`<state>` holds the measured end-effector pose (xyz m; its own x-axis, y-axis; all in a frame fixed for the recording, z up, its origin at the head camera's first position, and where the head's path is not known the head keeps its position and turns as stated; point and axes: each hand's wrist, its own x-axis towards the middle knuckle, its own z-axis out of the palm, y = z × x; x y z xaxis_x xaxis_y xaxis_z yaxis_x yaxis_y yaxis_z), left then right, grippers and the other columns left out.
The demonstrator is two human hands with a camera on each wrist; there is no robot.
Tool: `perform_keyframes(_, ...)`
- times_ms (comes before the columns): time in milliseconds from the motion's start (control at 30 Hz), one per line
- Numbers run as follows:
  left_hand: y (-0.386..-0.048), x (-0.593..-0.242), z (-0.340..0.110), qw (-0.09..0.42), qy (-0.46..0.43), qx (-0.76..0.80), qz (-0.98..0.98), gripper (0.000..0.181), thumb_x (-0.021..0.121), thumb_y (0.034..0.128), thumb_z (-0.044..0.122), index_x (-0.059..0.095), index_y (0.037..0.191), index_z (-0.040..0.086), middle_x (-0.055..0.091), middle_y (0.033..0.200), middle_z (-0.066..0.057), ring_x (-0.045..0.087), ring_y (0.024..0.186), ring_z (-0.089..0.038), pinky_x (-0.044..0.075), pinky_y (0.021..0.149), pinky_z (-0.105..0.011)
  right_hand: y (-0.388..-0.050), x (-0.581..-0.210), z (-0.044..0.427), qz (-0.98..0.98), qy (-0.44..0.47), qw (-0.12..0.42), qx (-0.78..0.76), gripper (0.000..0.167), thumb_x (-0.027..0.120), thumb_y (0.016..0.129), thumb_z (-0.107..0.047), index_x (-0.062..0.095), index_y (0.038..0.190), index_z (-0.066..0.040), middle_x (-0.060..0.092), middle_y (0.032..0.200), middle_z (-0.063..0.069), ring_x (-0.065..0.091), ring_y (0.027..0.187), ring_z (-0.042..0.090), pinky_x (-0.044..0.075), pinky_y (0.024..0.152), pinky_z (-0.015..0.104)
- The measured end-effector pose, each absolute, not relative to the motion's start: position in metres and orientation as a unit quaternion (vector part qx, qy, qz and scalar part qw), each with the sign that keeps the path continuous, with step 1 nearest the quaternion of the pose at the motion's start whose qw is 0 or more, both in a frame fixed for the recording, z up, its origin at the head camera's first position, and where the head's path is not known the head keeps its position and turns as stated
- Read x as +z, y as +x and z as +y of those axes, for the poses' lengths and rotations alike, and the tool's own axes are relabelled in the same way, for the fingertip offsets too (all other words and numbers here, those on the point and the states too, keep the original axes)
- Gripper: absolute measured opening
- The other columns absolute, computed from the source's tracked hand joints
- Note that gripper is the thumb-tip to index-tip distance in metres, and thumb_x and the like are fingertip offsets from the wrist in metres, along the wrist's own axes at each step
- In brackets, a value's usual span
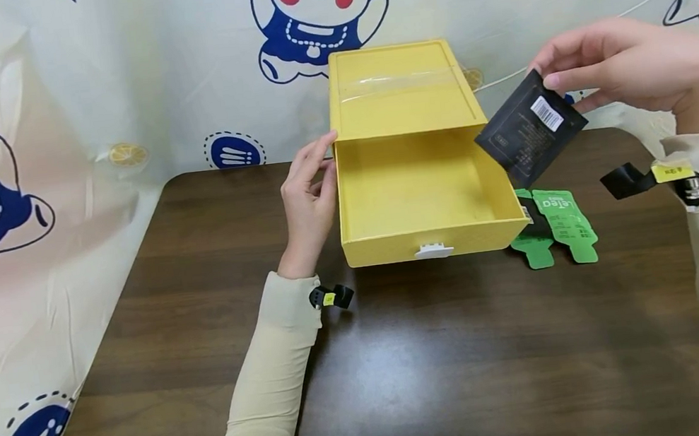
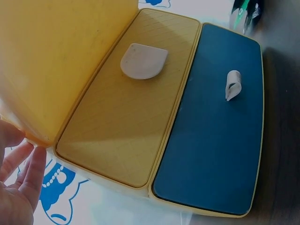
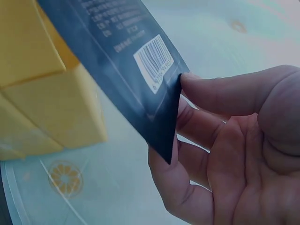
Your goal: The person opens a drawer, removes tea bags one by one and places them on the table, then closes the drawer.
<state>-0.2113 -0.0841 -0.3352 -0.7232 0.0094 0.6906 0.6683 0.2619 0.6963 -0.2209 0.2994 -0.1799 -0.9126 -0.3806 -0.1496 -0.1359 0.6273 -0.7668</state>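
My right hand [image 1: 631, 67] pinches a flat black sachet [image 1: 532, 129] by a corner between thumb and fingers. The sachet has a white barcode label [image 3: 154, 63] and hangs tilted beside the right side of a yellow drawer [image 1: 419, 186]. This drawer is pulled out of a yellow drawer box [image 1: 397, 92], and its inside shows bare. At the left side, my left hand [image 1: 310, 197] touches the box near the drawer opening with its fingertips. In the left wrist view, its fingers [image 2: 33, 176] rest at a yellow lower corner.
Green and black tea packets [image 1: 564, 220] lie on the brown wooden table [image 1: 404, 375], right of the drawer. Lower fronts, one yellow [image 2: 117, 126] and one blue [image 2: 211, 131], carry white tabs. A cartoon-printed cloth [image 1: 180, 65] hangs behind. A black strap [image 1: 630, 180] sticks out from the right sleeve.
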Motion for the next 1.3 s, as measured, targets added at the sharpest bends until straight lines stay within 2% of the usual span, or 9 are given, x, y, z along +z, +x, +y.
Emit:
perform_keyframes(267, -0.211, -0.335, -0.085, 0.296, -0.231, -0.56, -0.739, 0.034, 0.058, 0.0995, 0.008, 0.063, 0.133, 0.009, 0.061, 0.129, -0.014, 0.069, 0.098, -0.023, 0.062, 0.079, -0.031, -0.22, -0.209, 0.336, 0.874, -0.116, 0.129, -0.453, 0.019, 0.048, 0.103, -0.009, 0.062, 0.115, -0.014, 0.068, 0.1, -0.006, 0.064, 0.086, 0.013, 0.059, 0.067, 0.024)
perform_keyframes(533, -0.212, -0.335, -0.084, 0.299, -0.237, -0.556, -0.738, 0.034, 0.057, 0.0995, 0.007, 0.063, 0.133, 0.006, 0.061, 0.129, -0.016, 0.069, 0.098, -0.025, 0.063, 0.077, -0.031, -0.22, -0.263, 0.376, 0.839, -0.06, 0.175, -0.511, 0.033, 0.043, 0.105, -0.006, 0.066, 0.104, -0.029, 0.064, 0.097, -0.012, 0.064, 0.083, 0.009, 0.06, 0.068, 0.029)
perform_keyframes(767, -0.212, -0.335, -0.083, 0.299, -0.238, -0.554, -0.739, 0.034, 0.057, 0.0996, 0.008, 0.063, 0.133, 0.006, 0.061, 0.129, -0.016, 0.069, 0.097, -0.025, 0.063, 0.076, -0.031, -0.213, -0.306, 0.38, 0.844, -0.037, 0.203, -0.494, 0.034, 0.041, 0.107, -0.012, 0.062, 0.1, -0.038, 0.064, 0.093, -0.015, 0.066, 0.083, 0.006, 0.061, 0.072, 0.027)
perform_keyframes(1000, -0.211, -0.334, -0.084, 0.297, -0.236, -0.553, -0.742, 0.034, 0.058, 0.0994, 0.009, 0.063, 0.133, 0.007, 0.061, 0.13, -0.016, 0.069, 0.098, -0.025, 0.063, 0.077, -0.031, -0.213, -0.342, 0.375, 0.822, 0.031, 0.213, -0.527, 0.028, 0.042, 0.106, -0.016, 0.059, 0.098, -0.036, 0.061, 0.089, -0.014, 0.063, 0.08, 0.004, 0.059, 0.071, 0.024)
perform_keyframes(1133, -0.21, -0.335, -0.085, 0.296, -0.233, -0.552, -0.744, 0.034, 0.058, 0.0993, 0.008, 0.063, 0.133, 0.007, 0.061, 0.13, -0.015, 0.069, 0.098, -0.024, 0.063, 0.077, -0.031, -0.215, -0.356, 0.375, 0.81, 0.062, 0.225, -0.537, 0.02, 0.042, 0.107, -0.018, 0.056, 0.102, -0.031, 0.06, 0.088, -0.015, 0.06, 0.081, 0.002, 0.058, 0.072, 0.023)
perform_keyframes(1233, -0.211, -0.335, -0.085, 0.294, -0.232, -0.554, -0.744, 0.035, 0.058, 0.0993, 0.008, 0.063, 0.134, 0.008, 0.061, 0.13, -0.015, 0.069, 0.098, -0.024, 0.063, 0.077, -0.031, -0.214, -0.363, 0.375, 0.818, 0.076, 0.222, -0.526, 0.016, 0.042, 0.106, -0.019, 0.056, 0.115, -0.02, 0.058, 0.088, -0.017, 0.057, 0.082, 0.001, 0.058, 0.072, 0.023)
perform_keyframes(1300, -0.212, -0.335, -0.085, 0.295, -0.23, -0.554, -0.744, 0.035, 0.058, 0.0993, 0.008, 0.063, 0.134, 0.008, 0.061, 0.13, -0.015, 0.069, 0.098, -0.023, 0.063, 0.077, -0.03, -0.213, -0.366, 0.374, 0.834, 0.082, 0.207, -0.506, 0.027, 0.044, 0.106, -0.02, 0.052, 0.129, -0.01, 0.057, 0.089, -0.019, 0.055, 0.083, 0.0, 0.057, 0.073, 0.02)
